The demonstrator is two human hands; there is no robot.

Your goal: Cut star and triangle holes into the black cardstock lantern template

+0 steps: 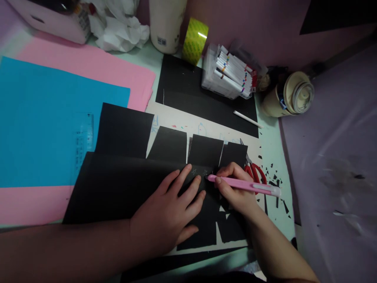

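A sheet of black paper [118, 184], with slits along its far edge forming several flaps, lies before me. Small star outlines are drawn in a light line near its middle. Flat on the sheet rests my left hand [173, 204], fingers spread, fingertips just beside the stars. My right hand [235, 188] is closed round a slim pink craft knife [244, 184], its dark tip touching the paper close to the star outlines. Small angular holes show in the black paper below the right hand. Red-handled scissors [256, 173] lie partly hidden behind that hand.
Black paper scraps [272, 175] litter the right side. Blue paper [38, 125] with a clear ruler [82, 141] covers pink sheets at left. At the back stand yellow-green tape [195, 41], a box of white markers [229, 74], crumpled tissue [120, 35] and a lidded cup [288, 96].
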